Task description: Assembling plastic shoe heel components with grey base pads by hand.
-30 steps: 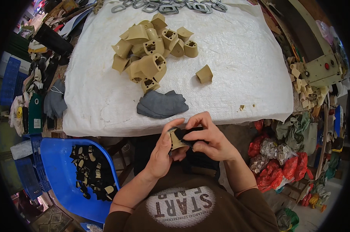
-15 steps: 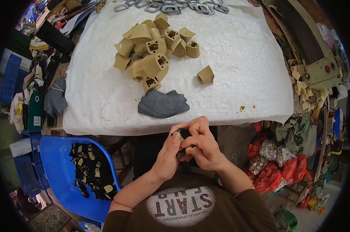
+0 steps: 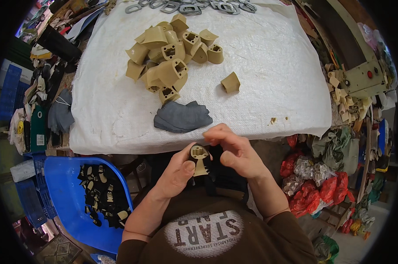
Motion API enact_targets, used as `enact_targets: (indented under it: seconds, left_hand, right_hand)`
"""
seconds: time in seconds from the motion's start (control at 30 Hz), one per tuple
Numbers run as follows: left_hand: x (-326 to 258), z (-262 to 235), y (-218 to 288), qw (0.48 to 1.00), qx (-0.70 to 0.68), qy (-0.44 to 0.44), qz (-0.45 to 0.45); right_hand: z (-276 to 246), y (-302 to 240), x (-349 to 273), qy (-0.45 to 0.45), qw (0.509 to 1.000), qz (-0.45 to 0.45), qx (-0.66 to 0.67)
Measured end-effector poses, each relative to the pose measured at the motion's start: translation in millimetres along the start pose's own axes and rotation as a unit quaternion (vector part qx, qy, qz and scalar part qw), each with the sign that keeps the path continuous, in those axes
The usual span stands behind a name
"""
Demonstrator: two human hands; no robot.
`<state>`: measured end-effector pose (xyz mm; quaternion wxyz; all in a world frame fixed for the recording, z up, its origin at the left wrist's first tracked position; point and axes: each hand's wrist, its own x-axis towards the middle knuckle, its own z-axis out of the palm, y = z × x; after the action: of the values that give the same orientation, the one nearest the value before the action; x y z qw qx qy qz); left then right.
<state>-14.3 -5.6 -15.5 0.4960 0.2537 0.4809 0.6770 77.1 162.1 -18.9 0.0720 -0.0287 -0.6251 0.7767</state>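
Hands (image 3: 174, 177) apart, left around a tan hollow block (image 3: 199, 160), right (image 3: 246, 159) just beside.

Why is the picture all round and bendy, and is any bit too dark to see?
In the head view, the fisheye lens bends straight edges, and the corners are black; the white woven sheet looks bright; the beige shoe heel in the left hand shows clearly; black parts of the pieces in the blue tub blend together.
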Motion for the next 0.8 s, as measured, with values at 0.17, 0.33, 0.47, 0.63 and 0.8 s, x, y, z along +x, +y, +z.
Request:
enact_targets:
  seconds: [0.17,0.33,0.47,0.63,0.8]
  left_hand:
    - [1,2,-12,0.999,0.034,0.002,-0.002]
    - [4,9,-13,0.994,0.040,0.042,0.089]
    - [4,17,-8,0.988,-0.134,0.074,0.030]
    - [3,29,-13,0.974,-0.140,0.171,0.045]
    - [0,33,-30,0.967,-0.095,0.228,0.063]
  right_hand:
    - [0,-5,2,-0.116,0.992,0.027,-0.052]
    - [-1,-8,0,-0.086,0.975,-0.072,-0.193]
    - [11,-5,-3,-0.043,0.973,-0.072,-0.217]
    - [26,1,-9,-0.050,0.995,-0.029,-0.077]
    - [36,13,-10,0.009,0.998,-0.045,-0.031]
